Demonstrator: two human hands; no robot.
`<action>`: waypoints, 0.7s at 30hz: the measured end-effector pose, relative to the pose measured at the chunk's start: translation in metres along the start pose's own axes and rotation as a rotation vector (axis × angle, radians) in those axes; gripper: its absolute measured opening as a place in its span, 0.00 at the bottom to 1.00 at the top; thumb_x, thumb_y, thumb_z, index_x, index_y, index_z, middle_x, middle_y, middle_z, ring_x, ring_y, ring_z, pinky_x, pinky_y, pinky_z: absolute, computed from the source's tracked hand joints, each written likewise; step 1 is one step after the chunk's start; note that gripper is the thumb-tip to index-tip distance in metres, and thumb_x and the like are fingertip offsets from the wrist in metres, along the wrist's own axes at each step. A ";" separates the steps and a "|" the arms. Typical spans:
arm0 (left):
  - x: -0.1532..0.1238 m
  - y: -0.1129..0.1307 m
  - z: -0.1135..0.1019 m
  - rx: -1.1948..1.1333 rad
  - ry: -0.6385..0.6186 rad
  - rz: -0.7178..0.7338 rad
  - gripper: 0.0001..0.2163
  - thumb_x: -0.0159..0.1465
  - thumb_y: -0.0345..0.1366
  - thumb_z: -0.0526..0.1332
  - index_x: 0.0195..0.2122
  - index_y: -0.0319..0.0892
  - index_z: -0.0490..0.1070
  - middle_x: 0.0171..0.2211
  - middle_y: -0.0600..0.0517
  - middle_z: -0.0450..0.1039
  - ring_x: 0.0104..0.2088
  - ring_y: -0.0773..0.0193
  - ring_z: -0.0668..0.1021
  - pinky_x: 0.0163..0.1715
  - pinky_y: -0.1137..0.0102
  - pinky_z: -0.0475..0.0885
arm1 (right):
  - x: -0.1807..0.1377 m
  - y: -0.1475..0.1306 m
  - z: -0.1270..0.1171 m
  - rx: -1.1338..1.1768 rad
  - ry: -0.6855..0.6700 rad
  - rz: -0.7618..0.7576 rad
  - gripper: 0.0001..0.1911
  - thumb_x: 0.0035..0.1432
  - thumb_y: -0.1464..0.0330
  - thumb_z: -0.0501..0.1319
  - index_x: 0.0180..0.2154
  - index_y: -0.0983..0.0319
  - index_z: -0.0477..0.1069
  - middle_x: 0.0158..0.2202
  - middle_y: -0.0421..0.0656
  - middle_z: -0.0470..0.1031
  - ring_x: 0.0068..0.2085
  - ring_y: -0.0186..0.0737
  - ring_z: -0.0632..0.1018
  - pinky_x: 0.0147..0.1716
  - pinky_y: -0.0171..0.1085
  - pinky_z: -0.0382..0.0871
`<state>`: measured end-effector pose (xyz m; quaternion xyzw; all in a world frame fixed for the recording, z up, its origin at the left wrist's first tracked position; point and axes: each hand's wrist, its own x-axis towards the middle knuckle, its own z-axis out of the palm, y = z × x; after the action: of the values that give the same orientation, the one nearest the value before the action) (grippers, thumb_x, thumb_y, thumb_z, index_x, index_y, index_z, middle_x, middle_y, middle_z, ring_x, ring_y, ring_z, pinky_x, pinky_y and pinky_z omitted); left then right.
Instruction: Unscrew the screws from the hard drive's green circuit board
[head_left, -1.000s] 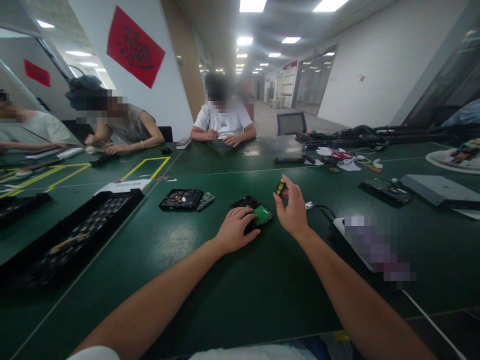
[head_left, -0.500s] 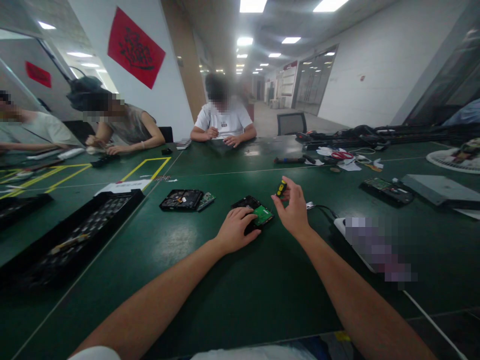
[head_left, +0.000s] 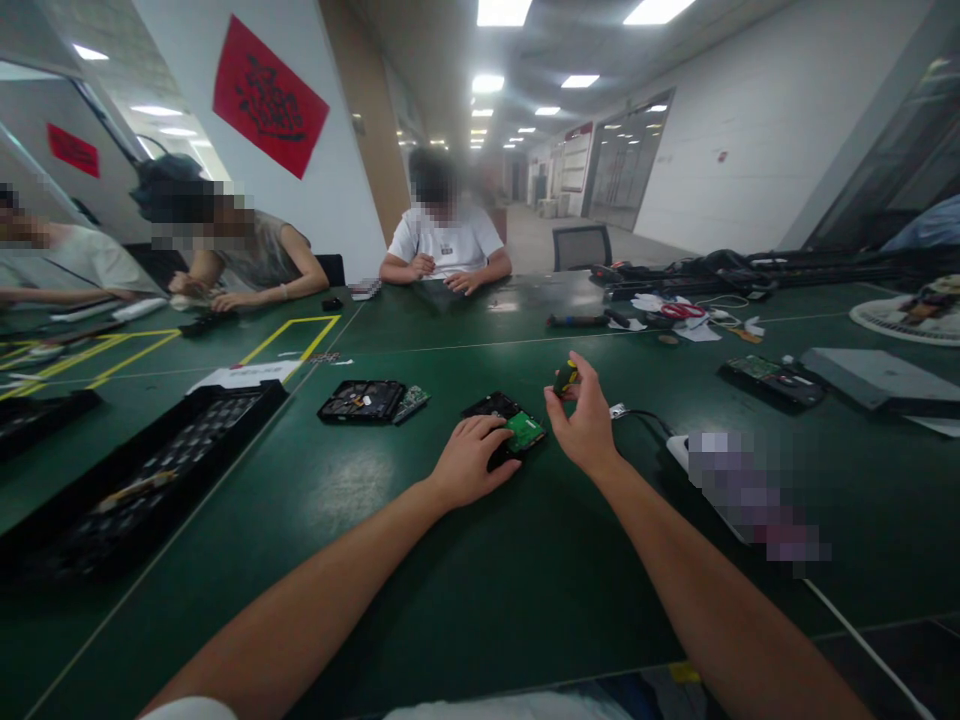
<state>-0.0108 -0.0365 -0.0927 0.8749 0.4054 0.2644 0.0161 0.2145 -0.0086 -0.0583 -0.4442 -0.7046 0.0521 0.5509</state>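
My left hand (head_left: 472,460) lies over the near left side of a hard drive (head_left: 527,432), its fingers on top and its thumb along the near edge, steadying it on the table. The drive's green circuit board faces up. Just right of the drive, my right hand (head_left: 585,418) pinches a small yellow and black screwdriver (head_left: 566,376) between thumb and fingers. Its handle shows above the fingertips; I cannot make out a shaft. Left of these lies an opened black hard drive (head_left: 362,400) with a loose circuit board (head_left: 412,403) beside it.
A long black tray (head_left: 142,490) holds small parts at left. At right are another hard drive (head_left: 776,384), a grey metal box (head_left: 874,380) and a partly blurred white power strip (head_left: 679,458) with a cable. Co-workers (head_left: 446,240) sit across the green table (head_left: 420,610).
The screwdriver has turned in my right fingers, so a different side of its handle shows. My left hand and the hard drive stay in place.
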 end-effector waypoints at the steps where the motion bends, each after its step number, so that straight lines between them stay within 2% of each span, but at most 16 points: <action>1: 0.000 0.000 0.000 -0.002 0.001 -0.002 0.22 0.63 0.50 0.62 0.55 0.46 0.71 0.56 0.44 0.70 0.57 0.49 0.71 0.59 0.51 0.64 | 0.000 0.000 -0.001 -0.008 -0.005 -0.007 0.34 0.64 0.64 0.59 0.67 0.57 0.51 0.58 0.53 0.65 0.48 0.47 0.76 0.47 0.49 0.77; 5: 0.000 0.001 0.000 -0.008 -0.001 0.000 0.22 0.63 0.50 0.62 0.55 0.46 0.71 0.56 0.45 0.70 0.57 0.49 0.71 0.59 0.50 0.64 | 0.002 -0.003 -0.004 -0.065 -0.018 -0.018 0.32 0.63 0.65 0.60 0.66 0.55 0.55 0.52 0.51 0.67 0.43 0.46 0.75 0.45 0.51 0.77; 8: 0.000 0.000 0.000 -0.010 -0.001 -0.005 0.22 0.63 0.49 0.62 0.55 0.46 0.71 0.56 0.45 0.70 0.57 0.49 0.71 0.59 0.50 0.64 | 0.002 -0.004 -0.004 -0.065 -0.018 -0.009 0.33 0.63 0.66 0.59 0.67 0.55 0.53 0.51 0.51 0.67 0.41 0.45 0.75 0.45 0.52 0.77; 15: -0.001 -0.001 0.001 -0.007 0.001 -0.001 0.22 0.63 0.50 0.62 0.55 0.46 0.71 0.57 0.45 0.69 0.57 0.49 0.70 0.59 0.50 0.64 | 0.001 -0.003 -0.003 -0.024 -0.017 -0.017 0.35 0.63 0.67 0.58 0.68 0.56 0.49 0.55 0.53 0.65 0.42 0.44 0.76 0.45 0.50 0.78; 21: 0.000 -0.001 0.001 -0.002 -0.004 -0.001 0.22 0.64 0.50 0.61 0.56 0.46 0.71 0.57 0.45 0.69 0.58 0.49 0.70 0.59 0.50 0.64 | 0.001 -0.004 -0.004 -0.046 -0.030 -0.018 0.34 0.63 0.66 0.58 0.68 0.55 0.52 0.50 0.50 0.67 0.41 0.43 0.75 0.44 0.49 0.78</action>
<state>-0.0112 -0.0362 -0.0935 0.8752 0.4056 0.2632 0.0178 0.2157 -0.0116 -0.0535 -0.4496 -0.7177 0.0377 0.5305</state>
